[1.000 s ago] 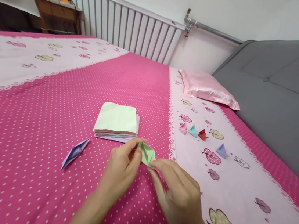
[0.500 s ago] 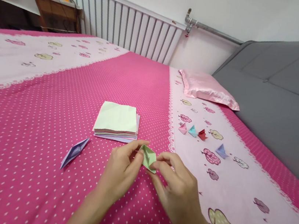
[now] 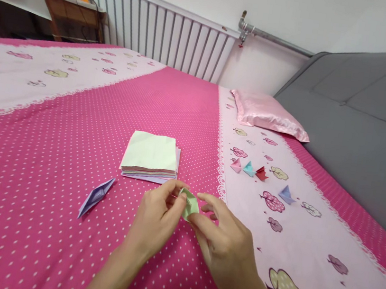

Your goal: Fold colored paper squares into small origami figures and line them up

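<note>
Both my hands pinch a small folded green paper piece point(image 3: 189, 203) just above the pink dotted bedspread point(image 3: 51, 153). My left hand point(image 3: 156, 218) grips its left side with thumb and fingers closed. On the right side, my right hand point(image 3: 225, 244) holds it with fingertips pressed together. Most of the green piece is hidden between my fingers. A stack of coloured square papers point(image 3: 150, 156), pale green on top, lies just beyond my hands. To the left lies a folded purple paper boat point(image 3: 95, 196).
Several small folded paper figures rest on the pale border to the right: pink point(image 3: 236, 165), blue point(image 3: 249, 168), red point(image 3: 261, 173), lilac point(image 3: 285, 194). A pink satin pillow point(image 3: 267, 115) lies farther back. A grey headboard point(image 3: 361, 125) runs along the right; a white radiator point(image 3: 165, 35) stands behind.
My hands have closed in on the green piece, my right fingers moving left over it, so less of it shows now. The other papers have not moved.
</note>
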Action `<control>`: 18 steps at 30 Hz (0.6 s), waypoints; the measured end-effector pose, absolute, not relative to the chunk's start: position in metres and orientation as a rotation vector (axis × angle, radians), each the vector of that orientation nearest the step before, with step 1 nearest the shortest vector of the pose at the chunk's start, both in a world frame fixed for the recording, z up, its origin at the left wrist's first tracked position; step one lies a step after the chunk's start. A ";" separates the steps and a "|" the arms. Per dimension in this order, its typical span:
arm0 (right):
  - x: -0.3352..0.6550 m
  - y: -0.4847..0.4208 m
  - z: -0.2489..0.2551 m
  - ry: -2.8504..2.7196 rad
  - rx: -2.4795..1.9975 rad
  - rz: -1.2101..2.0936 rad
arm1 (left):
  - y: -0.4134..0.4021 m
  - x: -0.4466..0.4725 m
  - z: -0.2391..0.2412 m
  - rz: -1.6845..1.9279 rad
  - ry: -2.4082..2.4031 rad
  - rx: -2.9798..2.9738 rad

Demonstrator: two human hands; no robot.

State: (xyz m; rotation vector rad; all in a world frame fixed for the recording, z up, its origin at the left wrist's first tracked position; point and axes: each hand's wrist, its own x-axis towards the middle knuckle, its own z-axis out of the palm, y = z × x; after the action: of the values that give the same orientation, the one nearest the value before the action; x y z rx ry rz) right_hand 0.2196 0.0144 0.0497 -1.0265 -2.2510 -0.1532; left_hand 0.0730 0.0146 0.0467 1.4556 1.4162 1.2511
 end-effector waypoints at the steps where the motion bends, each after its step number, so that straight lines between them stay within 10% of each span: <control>1: 0.219 0.014 0.050 -2.259 -1.021 -0.179 | 0.015 0.073 0.046 1.242 1.444 1.475; 18: 0.219 0.010 0.052 -2.129 -0.995 -0.131 | 0.020 0.073 0.041 1.304 1.322 1.320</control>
State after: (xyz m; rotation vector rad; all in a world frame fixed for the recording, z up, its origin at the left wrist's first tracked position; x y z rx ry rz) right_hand 0.2190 0.0102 0.0522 -0.9945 -2.1286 -0.1307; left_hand 0.0734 0.0200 0.0412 1.3200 1.3223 1.3036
